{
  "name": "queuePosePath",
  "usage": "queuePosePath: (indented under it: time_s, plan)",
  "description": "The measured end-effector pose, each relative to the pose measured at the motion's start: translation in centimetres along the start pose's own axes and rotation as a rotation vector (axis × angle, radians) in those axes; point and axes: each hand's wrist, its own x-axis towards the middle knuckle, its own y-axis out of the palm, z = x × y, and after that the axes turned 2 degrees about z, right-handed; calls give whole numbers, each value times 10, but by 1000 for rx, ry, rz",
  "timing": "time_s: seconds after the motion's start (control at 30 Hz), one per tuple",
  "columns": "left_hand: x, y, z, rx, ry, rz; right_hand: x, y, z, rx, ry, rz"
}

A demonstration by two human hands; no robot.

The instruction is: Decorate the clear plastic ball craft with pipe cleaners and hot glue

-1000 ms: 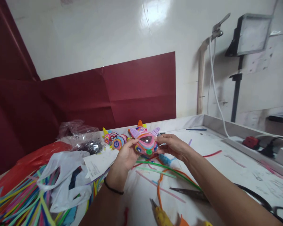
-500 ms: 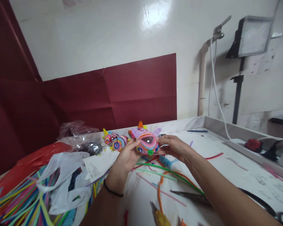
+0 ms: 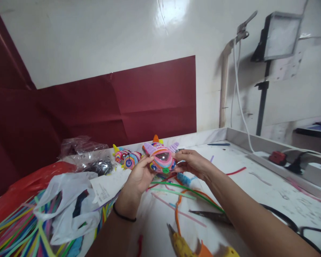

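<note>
Between both hands, lifted above the table, is a colourful figure made of coiled pipe cleaners [image 3: 164, 163], with a pink-rimmed shiny dark oval in front and lilac points at its sides. My left hand [image 3: 140, 175] is closed on its left side, thumb on the front. My right hand [image 3: 191, 162] pinches its right side. Behind and to the left stands a similar pipe-cleaner figure [image 3: 131, 160] with striped coils and a yellow tip. Loose green pipe cleaners [image 3: 187, 188] lie below the hands. Scissors [image 3: 211, 216] rest partly under my right forearm.
Yellow-handled pliers [image 3: 180, 244] lie at the front. On the left are a white plastic bag [image 3: 69, 207], a red bag [image 3: 37, 184] and a pile of pipe cleaners [image 3: 18, 228]. A power strip [image 3: 291, 175] runs along the right edge, near a lamp on a stand [image 3: 282, 37].
The whole view has shifted slightly, so everything sits a little further left and higher. Both hands keep hold of the figure, which has turned slightly, showing more of its left lilac point.
</note>
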Motion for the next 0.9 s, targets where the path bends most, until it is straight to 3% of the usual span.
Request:
queuePosePath:
  time_s: [0.9]
  plan:
    - [-1, -3, 3, -16, -3, 49, 0, -2, -3, -16, -38, 12]
